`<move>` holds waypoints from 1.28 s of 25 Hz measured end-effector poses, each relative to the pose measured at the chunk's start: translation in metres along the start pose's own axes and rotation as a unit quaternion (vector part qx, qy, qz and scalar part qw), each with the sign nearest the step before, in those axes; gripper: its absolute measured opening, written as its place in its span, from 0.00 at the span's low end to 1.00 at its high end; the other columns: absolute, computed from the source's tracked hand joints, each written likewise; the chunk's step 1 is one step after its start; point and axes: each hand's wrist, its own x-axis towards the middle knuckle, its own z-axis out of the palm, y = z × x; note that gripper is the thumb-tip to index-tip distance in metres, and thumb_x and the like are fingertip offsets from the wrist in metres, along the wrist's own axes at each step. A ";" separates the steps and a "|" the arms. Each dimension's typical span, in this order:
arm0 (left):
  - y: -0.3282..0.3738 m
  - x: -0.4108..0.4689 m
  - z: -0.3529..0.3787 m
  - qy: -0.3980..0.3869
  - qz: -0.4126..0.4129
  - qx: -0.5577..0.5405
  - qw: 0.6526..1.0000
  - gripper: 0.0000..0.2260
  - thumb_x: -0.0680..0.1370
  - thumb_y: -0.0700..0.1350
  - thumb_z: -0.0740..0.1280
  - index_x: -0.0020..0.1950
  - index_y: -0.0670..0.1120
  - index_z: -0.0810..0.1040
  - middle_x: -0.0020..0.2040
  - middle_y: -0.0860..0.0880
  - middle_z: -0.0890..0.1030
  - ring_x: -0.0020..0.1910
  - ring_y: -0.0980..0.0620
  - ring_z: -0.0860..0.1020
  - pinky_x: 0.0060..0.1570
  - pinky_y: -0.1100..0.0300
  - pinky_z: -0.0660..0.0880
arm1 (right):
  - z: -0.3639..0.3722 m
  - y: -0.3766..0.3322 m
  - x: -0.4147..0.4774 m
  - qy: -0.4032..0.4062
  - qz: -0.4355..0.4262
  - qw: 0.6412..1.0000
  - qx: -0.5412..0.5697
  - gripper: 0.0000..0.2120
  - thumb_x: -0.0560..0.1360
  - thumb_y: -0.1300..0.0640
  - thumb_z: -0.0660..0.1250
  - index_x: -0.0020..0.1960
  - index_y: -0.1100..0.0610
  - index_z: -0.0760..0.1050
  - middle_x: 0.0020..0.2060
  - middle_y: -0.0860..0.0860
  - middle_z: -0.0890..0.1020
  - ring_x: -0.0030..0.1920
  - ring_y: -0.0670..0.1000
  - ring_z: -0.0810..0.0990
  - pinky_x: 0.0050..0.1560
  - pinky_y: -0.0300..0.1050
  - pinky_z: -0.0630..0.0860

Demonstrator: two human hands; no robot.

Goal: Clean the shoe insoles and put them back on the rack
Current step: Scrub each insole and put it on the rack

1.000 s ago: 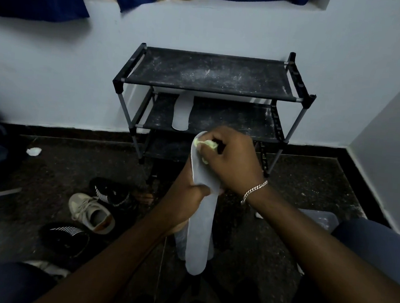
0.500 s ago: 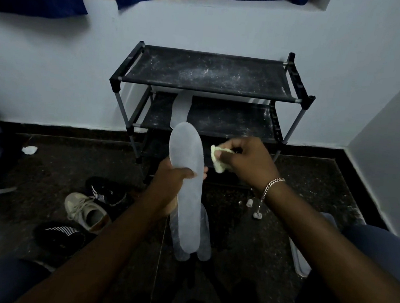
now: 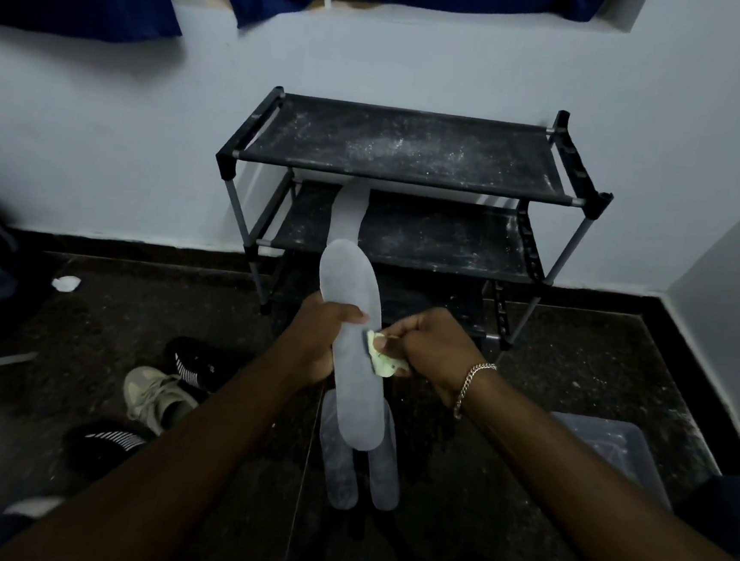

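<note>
The insole (image 3: pixel 350 412) is standing nearly upright in front of the person, toe end up. The left hand (image 3: pixel 322 343) is gripping it a little above mid-length, fingers curled behind it and the thumb lying across its face. The right hand (image 3: pixel 432 346) is pinching a crumpled pale green cloth (image 3: pixel 381 362) in curled fingers and pressing it against the insole's right edge, just below the left thumb.

Half a second ago the cloth was hanging clear of the insole, off to its right and higher up; a second ago it was bunched over the toe end. The left hand is keeping the same grip throughout.

A second insole (image 3: pixel 349 216) is lying on the middle shelf of the black rack (image 3: pixel 397 148), its near end sitting just behind the held toe in this view. Two more insoles (image 3: pixel 338 465) are lying side by side on the dark floor, below the held heel and partly covered by it.

A chain bracelet (image 3: pixel 471 383) is hanging at the right wrist. To the left, a beige sneaker (image 3: pixel 156 396) and two black shoes (image 3: pixel 195 363) are lying together; their markings are showing only as white stripes, with any lettering too small to tell.

Bare floor is lying between the hands and the rack's feet. A clear plastic tub (image 3: pixel 613 449) is sitting near the right forearm, and the right-hand wall (image 3: pixel 725 289) is closing in well beyond the rack's right posts.
</note>
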 end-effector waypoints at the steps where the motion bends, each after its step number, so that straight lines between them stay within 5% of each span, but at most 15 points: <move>1: 0.000 0.012 0.001 0.010 -0.007 0.001 1.000 0.13 0.76 0.31 0.66 0.60 0.38 0.75 0.49 0.42 0.81 0.46 0.44 0.81 0.45 0.52 0.80 | -0.002 0.000 0.009 0.014 -0.010 1.000 -0.005 0.02 0.74 0.64 0.74 0.45 0.64 0.85 0.42 0.59 0.86 0.37 0.49 0.83 0.33 0.39 0.79; 3: -0.003 0.035 0.003 0.022 -0.005 0.012 1.000 0.11 0.76 0.31 0.67 0.59 0.37 0.76 0.47 0.42 0.81 0.44 0.45 0.81 0.38 0.56 0.81 | -0.008 -0.003 0.031 0.044 -0.028 0.999 -0.013 0.03 0.74 0.64 0.74 0.43 0.64 0.84 0.41 0.59 0.86 0.38 0.49 0.83 0.35 0.39 0.79; 7: -0.001 0.083 0.006 0.067 0.013 0.075 0.995 0.11 0.71 0.32 0.72 0.52 0.40 0.80 0.52 0.39 0.83 0.51 0.40 0.82 0.52 0.41 0.81 | -0.018 -0.010 0.095 0.103 -0.060 0.993 -0.023 0.10 0.74 0.63 0.74 0.34 0.57 0.82 0.36 0.55 0.85 0.36 0.49 0.82 0.40 0.43 0.80; 10: 0.010 0.130 0.005 0.098 0.035 0.158 0.982 0.21 0.60 0.39 0.75 0.51 0.45 0.77 0.55 0.41 0.81 0.52 0.40 0.81 0.52 0.40 0.81 | -0.025 -0.014 0.150 0.127 -0.068 0.989 -0.047 0.06 0.74 0.64 0.74 0.38 0.64 0.83 0.37 0.59 0.85 0.40 0.55 0.83 0.45 0.48 0.82; 12: 0.019 0.162 0.005 0.124 0.059 0.223 0.965 0.24 0.63 0.38 0.76 0.57 0.44 0.74 0.56 0.42 0.78 0.52 0.43 0.80 0.50 0.43 0.82 | -0.028 -0.016 0.185 0.142 -0.067 0.987 -0.043 0.06 0.72 0.64 0.74 0.40 0.68 0.83 0.40 0.63 0.85 0.39 0.53 0.82 0.45 0.48 0.79; 15: 0.031 0.203 0.009 0.153 0.097 0.331 0.926 0.15 0.69 0.37 0.75 0.53 0.42 0.77 0.51 0.43 0.80 0.48 0.45 0.81 0.45 0.48 0.83 | -0.031 -0.017 0.231 0.157 -0.069 0.984 -0.046 0.11 0.72 0.64 0.75 0.46 0.73 0.82 0.44 0.66 0.85 0.38 0.53 0.80 0.40 0.46 0.76; 19: 0.040 0.244 0.015 0.153 0.119 0.420 0.887 0.10 0.70 0.39 0.74 0.50 0.41 0.80 0.49 0.43 0.82 0.46 0.46 0.82 0.44 0.52 0.83 | -0.032 -0.012 0.284 0.158 -0.042 0.986 -0.038 0.10 0.72 0.64 0.75 0.42 0.72 0.81 0.34 0.59 0.80 0.37 0.52 0.79 0.37 0.46 0.75; 28: 0.047 0.277 0.033 0.171 0.143 0.448 0.866 0.14 0.77 0.41 0.69 0.61 0.37 0.76 0.59 0.40 0.79 0.56 0.43 0.79 0.45 0.55 0.76 | -0.036 -0.013 0.338 0.165 -0.033 0.983 -0.076 0.08 0.73 0.65 0.72 0.37 0.66 0.75 0.33 0.57 0.78 0.29 0.47 0.80 0.20 0.33 0.66; 32: 0.049 0.279 0.034 0.179 0.142 0.452 0.862 0.14 0.79 0.42 0.68 0.62 0.37 0.75 0.62 0.40 0.78 0.59 0.43 0.78 0.47 0.57 0.73 | -0.034 -0.014 0.346 0.170 -0.031 0.981 -0.089 0.09 0.72 0.62 0.74 0.47 0.68 0.80 0.41 0.59 0.83 0.39 0.54 0.83 0.26 0.36 0.72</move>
